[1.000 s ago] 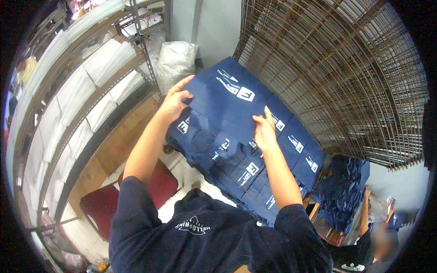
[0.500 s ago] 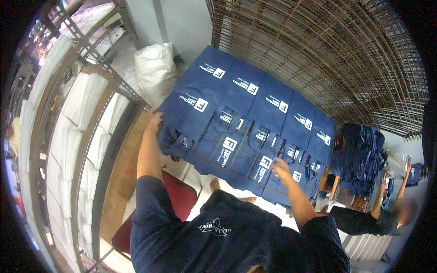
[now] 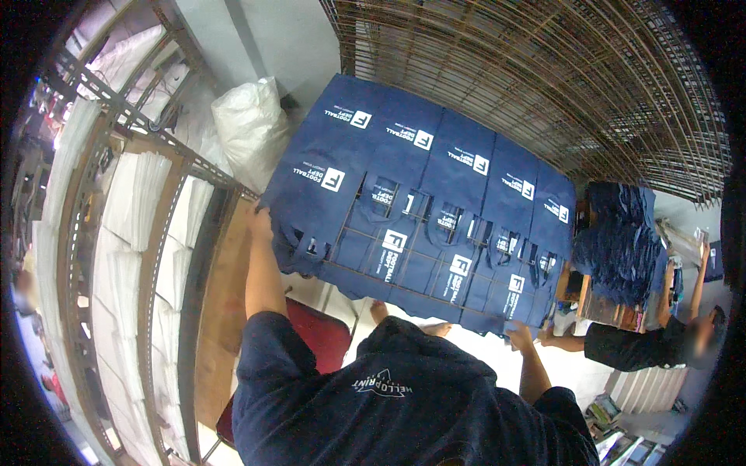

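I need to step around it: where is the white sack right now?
In the head view the white sack stands upper left, on the person's left side, between the metal shelving and the far left corner of the wire rack covered with navy bags.

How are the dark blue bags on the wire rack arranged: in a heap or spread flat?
Spread flat. The blue bags lie in overlapping rows on the wire rack, prints and handles showing.

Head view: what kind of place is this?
Probably a small bag-printing or drying workshop. Printed navy tote bags lie in rows on a wire rack that the left hand and right hand carry; more wire racks lean behind, and shelves hold stacked white material.
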Action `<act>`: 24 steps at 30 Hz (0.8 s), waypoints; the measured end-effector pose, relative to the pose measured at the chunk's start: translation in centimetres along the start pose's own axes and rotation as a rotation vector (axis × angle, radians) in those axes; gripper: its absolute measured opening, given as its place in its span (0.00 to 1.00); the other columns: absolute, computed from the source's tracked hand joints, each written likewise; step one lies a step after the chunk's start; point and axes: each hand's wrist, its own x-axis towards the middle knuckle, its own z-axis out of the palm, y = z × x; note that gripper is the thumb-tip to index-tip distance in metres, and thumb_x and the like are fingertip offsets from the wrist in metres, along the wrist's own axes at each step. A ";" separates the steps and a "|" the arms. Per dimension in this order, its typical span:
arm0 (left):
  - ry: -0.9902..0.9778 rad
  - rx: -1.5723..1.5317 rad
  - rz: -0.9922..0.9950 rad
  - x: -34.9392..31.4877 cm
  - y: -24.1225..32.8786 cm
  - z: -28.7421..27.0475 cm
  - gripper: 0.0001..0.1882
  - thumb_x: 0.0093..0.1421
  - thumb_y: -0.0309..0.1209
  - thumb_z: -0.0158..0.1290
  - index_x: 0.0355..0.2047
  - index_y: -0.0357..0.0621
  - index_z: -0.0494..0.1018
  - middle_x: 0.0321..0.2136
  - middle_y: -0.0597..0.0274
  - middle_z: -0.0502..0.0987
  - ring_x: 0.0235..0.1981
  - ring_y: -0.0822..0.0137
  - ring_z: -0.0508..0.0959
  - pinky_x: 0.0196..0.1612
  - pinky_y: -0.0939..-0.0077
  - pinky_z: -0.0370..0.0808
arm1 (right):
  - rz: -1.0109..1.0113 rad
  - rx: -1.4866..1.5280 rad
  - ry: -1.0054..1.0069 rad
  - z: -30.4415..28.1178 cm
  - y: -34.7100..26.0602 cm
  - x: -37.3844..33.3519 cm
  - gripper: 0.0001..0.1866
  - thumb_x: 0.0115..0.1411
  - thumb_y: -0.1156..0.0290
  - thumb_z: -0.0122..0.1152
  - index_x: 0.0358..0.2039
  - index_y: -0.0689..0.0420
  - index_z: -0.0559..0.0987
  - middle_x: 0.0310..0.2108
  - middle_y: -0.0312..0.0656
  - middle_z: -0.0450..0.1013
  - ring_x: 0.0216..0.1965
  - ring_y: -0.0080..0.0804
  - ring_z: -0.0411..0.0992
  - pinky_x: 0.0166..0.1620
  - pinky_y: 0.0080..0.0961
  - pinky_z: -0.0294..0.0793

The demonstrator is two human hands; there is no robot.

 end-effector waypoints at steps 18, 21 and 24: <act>0.037 -0.074 0.049 3.4 -3.4 -0.1 0.22 0.47 0.17 0.50 0.45 0.39 0.70 0.42 0.54 0.70 0.41 0.63 0.72 0.44 0.73 0.68 | -0.097 -0.090 -0.076 -3.3 -14.2 -3.4 0.29 0.48 0.60 0.60 0.49 0.60 0.68 0.33 0.50 0.74 0.38 0.45 0.72 0.41 0.36 0.70; 0.024 -0.119 0.016 1.5 -1.6 0.9 0.22 0.47 0.16 0.50 0.45 0.39 0.70 0.43 0.54 0.70 0.41 0.63 0.72 0.45 0.73 0.68 | -0.157 -0.129 -0.033 -1.2 -8.0 -1.6 0.29 0.48 0.59 0.60 0.48 0.60 0.68 0.34 0.52 0.73 0.39 0.45 0.72 0.41 0.36 0.70; 0.005 -0.211 0.041 2.9 -3.2 0.7 0.22 0.46 0.16 0.49 0.45 0.38 0.70 0.42 0.54 0.71 0.41 0.62 0.72 0.45 0.72 0.68 | -0.193 -0.144 -0.038 -1.1 -7.1 -1.4 0.29 0.47 0.58 0.60 0.48 0.60 0.69 0.35 0.53 0.73 0.39 0.46 0.71 0.42 0.36 0.70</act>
